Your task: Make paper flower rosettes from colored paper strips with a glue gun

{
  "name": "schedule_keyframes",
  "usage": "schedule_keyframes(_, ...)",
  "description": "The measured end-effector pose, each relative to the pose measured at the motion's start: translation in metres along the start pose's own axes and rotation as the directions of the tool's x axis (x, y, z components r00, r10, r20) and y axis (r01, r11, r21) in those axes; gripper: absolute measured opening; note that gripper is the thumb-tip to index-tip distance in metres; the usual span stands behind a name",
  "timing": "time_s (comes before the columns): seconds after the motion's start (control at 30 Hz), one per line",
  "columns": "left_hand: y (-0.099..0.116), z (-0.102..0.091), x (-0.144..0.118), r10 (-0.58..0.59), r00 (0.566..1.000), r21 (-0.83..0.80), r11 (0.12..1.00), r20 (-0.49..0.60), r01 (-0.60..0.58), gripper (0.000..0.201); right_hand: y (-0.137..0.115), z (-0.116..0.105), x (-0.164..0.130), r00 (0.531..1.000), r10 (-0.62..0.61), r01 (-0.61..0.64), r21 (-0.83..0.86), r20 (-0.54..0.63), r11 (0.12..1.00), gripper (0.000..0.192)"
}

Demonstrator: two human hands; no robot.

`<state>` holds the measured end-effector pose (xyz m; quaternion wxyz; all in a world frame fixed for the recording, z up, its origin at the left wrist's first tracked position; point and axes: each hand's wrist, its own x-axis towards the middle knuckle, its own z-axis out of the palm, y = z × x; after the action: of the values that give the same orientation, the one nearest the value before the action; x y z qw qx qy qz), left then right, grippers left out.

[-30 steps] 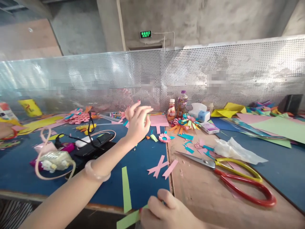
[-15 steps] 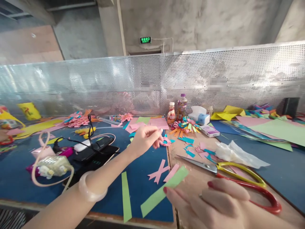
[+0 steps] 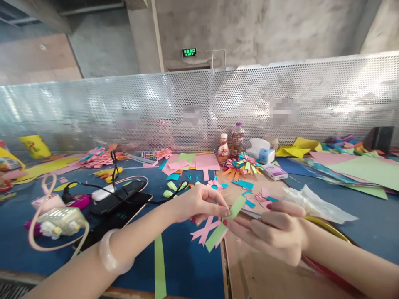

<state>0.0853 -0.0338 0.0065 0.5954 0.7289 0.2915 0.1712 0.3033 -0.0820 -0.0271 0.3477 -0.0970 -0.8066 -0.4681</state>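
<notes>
A short light-green paper strip (image 3: 214,239) is held up slantwise over the table between both hands. My left hand (image 3: 202,203) pinches it near its upper part, thumb and forefinger closed. From the other side my right hand (image 3: 274,230) grips the same strip with its fingertips at the edge. Beneath it lie crossed pink paper strips (image 3: 202,233), partly covered by the green one. Another green strip (image 3: 159,270) lies on the blue tabletop under my left forearm. Large scissors (image 3: 328,227) with yellow and red handles lie mostly hidden below my right hand and arm.
Blue and pink paper scraps (image 3: 249,203), a paper flower (image 3: 246,164), two bottles (image 3: 223,149) and a tissue pack (image 3: 264,154) stand or lie ahead. To the left are phones (image 3: 121,197) with cables and a glue gun (image 3: 107,173). A perforated metal screen (image 3: 140,104) closes the back.
My right hand has lifted the green strip from the table and brought it up and inward. My left hand has come down to the right and taken hold of it.
</notes>
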Motion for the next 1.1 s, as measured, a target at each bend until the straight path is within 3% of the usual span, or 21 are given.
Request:
schedule_keyframes(0.17, -0.002, 0.005, 0.005, 0.027, 1.0, -0.172, 0.985, 0.005, -0.026, 0.015, 0.002, 0.007, -0.006, 0.999, -0.031, 0.03, 0.034, 0.014, 0.999, 0.019)
schedule_keyframes(0.3, -0.006, 0.007, 0.007, 0.01, 1.0, -0.213, 0.977, -0.011, -0.012, 0.014, 0.003, 0.008, -0.007, 1.0, -0.005, 0.004, 0.054, 0.017, 0.999, 0.018)
schedule_keyframes(0.57, -0.01, 0.017, 0.005, 0.043, 0.999, -0.318, 0.947, 0.014, -0.036, 0.015, -0.001, 0.004, 0.002, 0.99, 0.137, -0.143, 0.199, 0.047, 0.97, 0.023)
schedule_keyframes(0.9, -0.007, 0.024, 0.006, 0.032, 0.994, -0.41, 0.909, -0.107, -0.073, 0.02, -0.01, -0.002, 0.006, 0.98, 0.184, -0.196, 0.225, 0.072, 0.954, 0.018)
schedule_keyframes(1.0, -0.008, 0.026, 0.008, 0.055, 0.981, -0.397, 0.909, -0.188, -0.127, 0.021, -0.012, -0.004, 0.011, 0.944, 0.319, -0.33, 0.208, 0.089, 0.921, 0.011)
schedule_keyframes(1.1, -0.008, 0.028, 0.01, 0.084, 0.948, -0.325, 0.927, -0.306, -0.187, 0.02, -0.016, -0.001, 0.018, 0.85, 0.522, -0.52, 0.277, 0.073, 0.808, 0.004)
